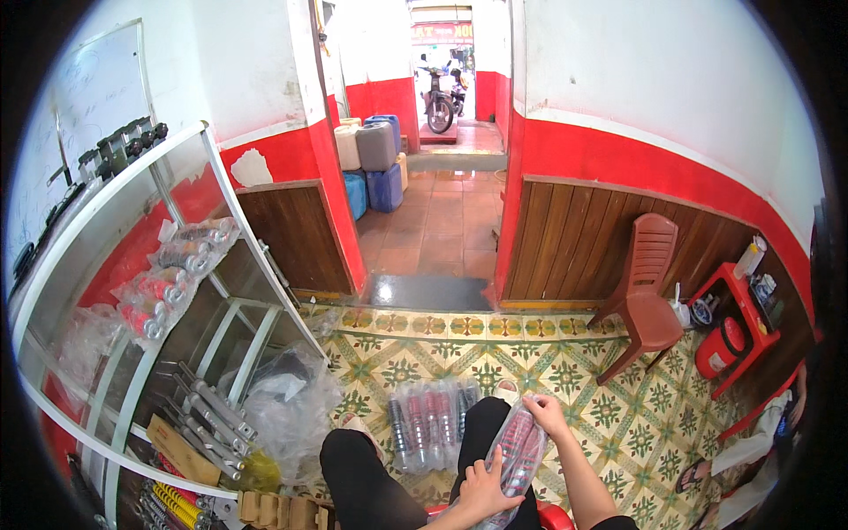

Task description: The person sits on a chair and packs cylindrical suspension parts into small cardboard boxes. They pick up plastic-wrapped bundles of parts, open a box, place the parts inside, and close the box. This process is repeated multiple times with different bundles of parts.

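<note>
Head view: bagged springs (523, 449) rest against the right thigh (480, 431); fingers of left hand (485, 488) clamp the lower part, right hand (547, 417) the top. I judge the springs heavy, stiff, slick-wrapped: support both ends.

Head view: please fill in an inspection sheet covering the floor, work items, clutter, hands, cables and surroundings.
Surface: patterned tile floor, green and yellow.
Work items: bagged red coil-spring shock absorbers over the right thigh; a row of bagged red and black shock absorbers on the floor near the feet.
Clutter: crumpled clear plastic beside the shelving rack.
Hands: right hand grips the held bag's upper end; left hand rests on its lower part, grip unclear.
Cables: nothing seen.
Surroundings: reddish-brown plastic chair by the wood panelling; jerrycans and a motorcycle through the doorway; another person's sandalled foot at right.
</note>
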A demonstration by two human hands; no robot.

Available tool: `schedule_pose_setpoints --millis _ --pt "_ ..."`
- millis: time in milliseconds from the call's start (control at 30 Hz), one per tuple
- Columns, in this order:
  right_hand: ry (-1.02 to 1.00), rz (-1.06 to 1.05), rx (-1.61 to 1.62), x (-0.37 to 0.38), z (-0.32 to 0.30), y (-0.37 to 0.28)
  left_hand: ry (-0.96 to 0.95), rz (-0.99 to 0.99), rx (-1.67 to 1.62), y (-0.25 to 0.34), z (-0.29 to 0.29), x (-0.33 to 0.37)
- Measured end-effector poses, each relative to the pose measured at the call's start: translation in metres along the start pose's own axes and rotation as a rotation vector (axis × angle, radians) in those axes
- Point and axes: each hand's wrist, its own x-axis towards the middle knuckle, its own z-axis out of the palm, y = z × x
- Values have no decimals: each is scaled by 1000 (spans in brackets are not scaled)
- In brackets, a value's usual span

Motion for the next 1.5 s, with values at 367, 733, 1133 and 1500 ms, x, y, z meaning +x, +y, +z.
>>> schedule_pose_setpoints --millis 367,733,1133,1500 --pt "182 -21 61 -16 -17 24 -129 59 -46 -2 -11 2" --pt "298 -163 -335 -143 -34 -3 -157 2 -157 -19 -5 5" --pt "-514 990 1025 -244 35 -33 -177 7 -233 -38 3 14" --pt "-376 920 1346 -251 93 -25 -157 11 -322 -58 14 21"
